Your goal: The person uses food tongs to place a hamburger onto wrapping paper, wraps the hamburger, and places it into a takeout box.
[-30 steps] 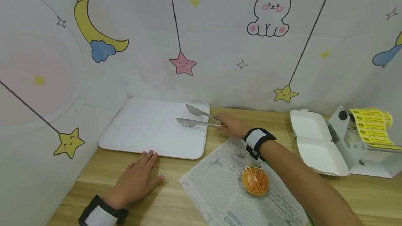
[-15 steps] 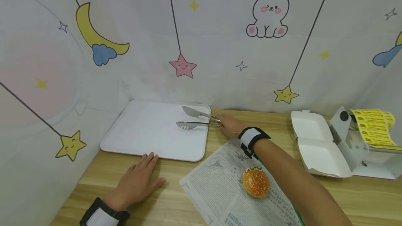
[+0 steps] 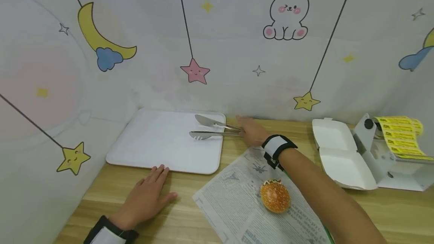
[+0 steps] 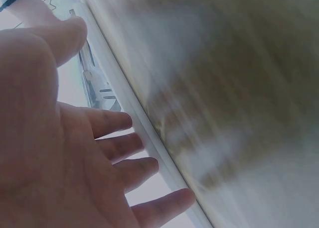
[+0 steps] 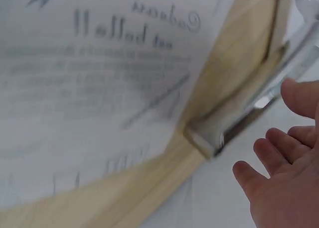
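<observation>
A pair of metal serving tongs [image 3: 200,135] lies with its two spread heads on the right part of the white tray [image 3: 162,142]. My right hand [image 3: 254,131] is beside the tongs' hinge end, which it hides in the head view. In the right wrist view that hand [image 5: 284,183] has its fingers apart from the tongs [image 5: 234,116]; the thumb is near them, contact unclear. My left hand [image 3: 144,199] lies with straight fingers, their tips at the tray's front edge. A sesame-bun burger [image 3: 275,196] sits on the newsprint paper [image 3: 234,195].
An open white clamshell box [image 3: 346,165] stands at the right. Beside it is a label dispenser [image 3: 373,153] with a roll of yellow labels [image 3: 401,136]. A white printed wall sheet [image 3: 230,86] closes off the back of the wooden table [image 3: 190,214].
My right hand has loosened from the tongs and its fingers have straightened. The tongs' heads have shifted slightly on the tray. The left hand stays in place.
</observation>
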### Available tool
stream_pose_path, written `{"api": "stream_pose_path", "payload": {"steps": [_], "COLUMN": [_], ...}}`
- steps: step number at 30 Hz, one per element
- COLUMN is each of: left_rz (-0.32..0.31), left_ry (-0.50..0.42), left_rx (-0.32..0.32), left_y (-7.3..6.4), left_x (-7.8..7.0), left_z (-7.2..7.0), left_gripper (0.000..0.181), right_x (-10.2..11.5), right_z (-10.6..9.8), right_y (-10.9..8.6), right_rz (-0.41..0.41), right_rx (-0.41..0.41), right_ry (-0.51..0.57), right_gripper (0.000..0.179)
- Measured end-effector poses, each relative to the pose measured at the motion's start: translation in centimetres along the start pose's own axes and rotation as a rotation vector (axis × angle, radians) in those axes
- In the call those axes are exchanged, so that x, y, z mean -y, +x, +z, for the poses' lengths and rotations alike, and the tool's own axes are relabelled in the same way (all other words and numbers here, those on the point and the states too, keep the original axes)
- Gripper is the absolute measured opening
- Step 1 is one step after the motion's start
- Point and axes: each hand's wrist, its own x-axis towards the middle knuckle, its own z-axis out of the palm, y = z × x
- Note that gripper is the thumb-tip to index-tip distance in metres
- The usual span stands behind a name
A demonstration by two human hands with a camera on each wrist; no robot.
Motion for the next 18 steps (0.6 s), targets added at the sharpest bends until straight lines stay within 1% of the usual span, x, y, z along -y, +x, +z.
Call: {"api": "stream_pose_path", "payload": {"steps": [4, 8, 11, 13, 15, 18], "left_rz": [0.012, 0.028, 0.033, 0.043, 0.066, 0.120], "left_ry": [0.003, -0.011, -0.021, -0.026, -0.034, -0.078], "left_rx": [-0.028, -0.035, -0.053, -0.075, -0.105, -0.147], "left_y": [0.2, 0.4, 0.4, 0.5, 0.7, 1.3], "left_x": [0.1, 0.3, 0.5, 0.5, 0.2, -0.8], "left_z": [0.2, 0.1, 0.0, 0.0, 0.0, 0.0], "left_gripper": [0.077, 0.077, 0.075, 0.074, 0.073, 0.069], "right_x": [-0.8, -1.4, -1.8, -2.0, -2.3, -2.8], "right_z": [-2.5, -5.0, -6.2, -6.5, -6.5, -5.9], "right_y": [-2.7, -6.4, -9.5, -12.0, -14.8, -19.2], "right_rz": [-0.007, -0.020, -0.007, 0.013, 0.040, 0.068], "right_rx": [-0.053, -0.082, -0.091, -0.101, -0.093, -0.082], "right_ry": [0.050, 0.073, 0.085, 0.088, 0.090, 0.075], "right_gripper": [0.056, 0.056, 0.060, 0.063, 0.065, 0.068]}}
